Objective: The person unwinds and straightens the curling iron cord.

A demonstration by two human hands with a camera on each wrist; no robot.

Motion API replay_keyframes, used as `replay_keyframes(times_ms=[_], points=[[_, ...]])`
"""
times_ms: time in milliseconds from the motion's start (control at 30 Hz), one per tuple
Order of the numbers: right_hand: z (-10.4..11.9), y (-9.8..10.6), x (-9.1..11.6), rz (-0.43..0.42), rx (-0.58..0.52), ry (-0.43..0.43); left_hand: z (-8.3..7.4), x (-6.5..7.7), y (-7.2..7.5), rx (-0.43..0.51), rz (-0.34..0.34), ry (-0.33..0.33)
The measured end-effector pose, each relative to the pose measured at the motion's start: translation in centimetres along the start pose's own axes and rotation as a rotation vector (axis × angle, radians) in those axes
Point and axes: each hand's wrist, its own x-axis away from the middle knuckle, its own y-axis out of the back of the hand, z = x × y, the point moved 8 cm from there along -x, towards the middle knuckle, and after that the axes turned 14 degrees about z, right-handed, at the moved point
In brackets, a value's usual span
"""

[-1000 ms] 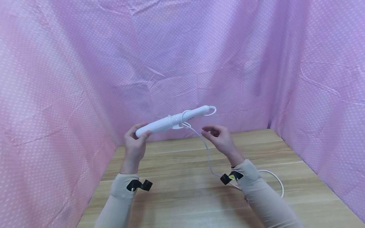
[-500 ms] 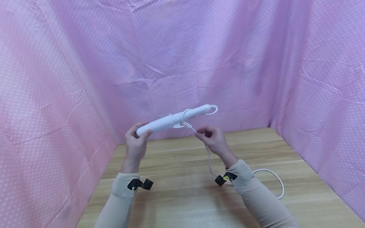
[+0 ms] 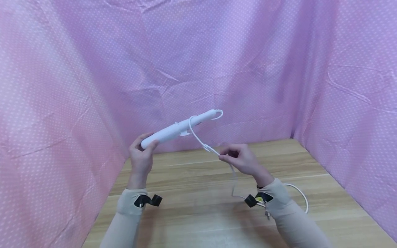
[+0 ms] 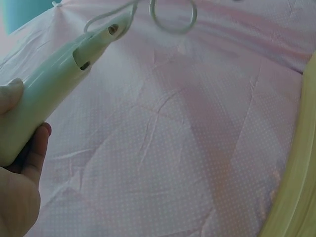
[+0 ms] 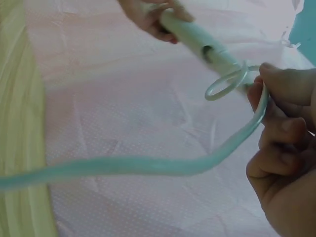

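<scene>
My left hand [image 3: 141,161] grips the thick lower end of a white hair-styling iron [image 3: 167,133], thumb on the near side. The iron is held above the table, slanting up to the right. Its white cord [image 3: 196,136] leaves the upper tip in a small bend, passes over the slim part, and runs down to a narrow loop. Just beyond that loop, my right hand [image 3: 242,160] pinches the cord between thumb and forefinger. In the right wrist view, a round loop of cord [image 5: 222,94] stands out beside the fingertips.
The rest of the cord drops to the wooden table [image 3: 192,196] and curves in a wide loop [image 3: 302,194] by the right sleeve. A plug [image 3: 267,215] lies beside that forearm, partly hidden. Pink dotted curtain [image 3: 186,69] surrounds the table at the back and sides.
My right hand came in, pinched the cord, and has drawn it down to the right. The cord turns around the iron have loosened and slid off its middle. The iron shifted slightly left.
</scene>
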Motion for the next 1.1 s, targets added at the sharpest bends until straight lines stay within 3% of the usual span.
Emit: replay_keyframes(times_ms=[167, 333, 533, 633, 733, 833, 933, 1100], points=[[2.6, 1.9, 1.3, -0.002, 0.021, 0.128, 0.4, 0.5, 0.9, -0.110, -0.013, 0.054], [4.3, 5.1, 2.3, -0.103, 0.009, 0.186, 1.0, 1.3, 1.4, -0.220, 0.032, 0.139], [3.5, 9.4, 3.2, -0.323, -0.104, 0.113, 1.4, 2.3, 1.5, -0.308, 0.137, 0.210], [2.2, 11.0, 3.4, -0.402, -0.120, 0.046, 1.2, 2.5, 1.0, -0.327, 0.231, 0.185], [0.7, 11.9, 3.4, -0.420, -0.081, -0.023, 0.9, 2.7, 0.3, -0.301, 0.339, 0.128], [-1.3, 12.3, 3.2, -0.380, -0.011, -0.106, 0.4, 2.9, -0.3, -0.254, 0.421, 0.075], [-3.8, 11.8, 2.8, -0.284, 0.067, -0.203, -0.1, 3.0, -0.4, -0.196, 0.445, 0.034], [-7.2, 9.0, 2.1, -0.009, 0.182, -0.324, -1.0, 2.6, -0.6, 0.109, 0.453, -0.082]])
